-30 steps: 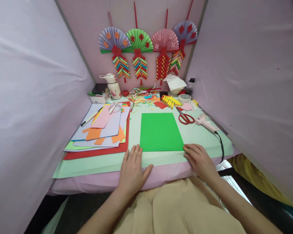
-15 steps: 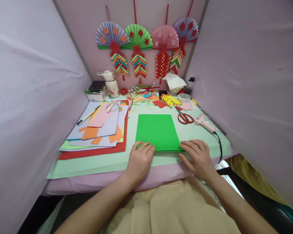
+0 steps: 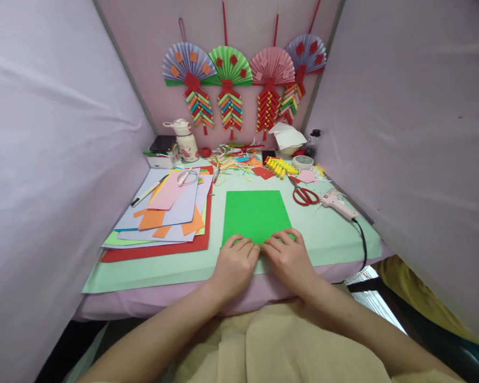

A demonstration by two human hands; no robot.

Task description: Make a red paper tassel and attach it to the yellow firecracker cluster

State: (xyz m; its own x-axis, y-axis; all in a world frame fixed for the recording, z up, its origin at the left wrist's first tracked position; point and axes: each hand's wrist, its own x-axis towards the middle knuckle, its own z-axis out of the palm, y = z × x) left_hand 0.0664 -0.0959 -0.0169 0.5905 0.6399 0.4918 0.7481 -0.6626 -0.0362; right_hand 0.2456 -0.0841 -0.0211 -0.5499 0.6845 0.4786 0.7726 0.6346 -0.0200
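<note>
A bright green sheet of paper (image 3: 257, 215) lies in front of me on the pale green table cover. At its near edge, my left hand (image 3: 236, 263) has its fingers curled over the left part of that edge. Close beside it, my right hand (image 3: 289, 258) grips the same edge towards the right, its fingertips nearly meeting those of the left. Both thumbs are hidden at or under the near edge. The far part of the sheet lies flat and uncovered.
Left is a stack of coloured paper (image 3: 155, 250) with a pen (image 3: 149, 190) on it. To the right lie red-handled scissors (image 3: 305, 197) and a glue gun (image 3: 339, 205) with its cord. Paper scraps (image 3: 239, 162), a bottle (image 3: 187, 143) and tape (image 3: 303, 162) stand behind. Paper fans (image 3: 230, 64) hang on the back wall.
My right hand has slid left along the near edge from the sheet's right corner to beside my left hand, and its fingers have closed on the edge. The left hand has hardly moved.
</note>
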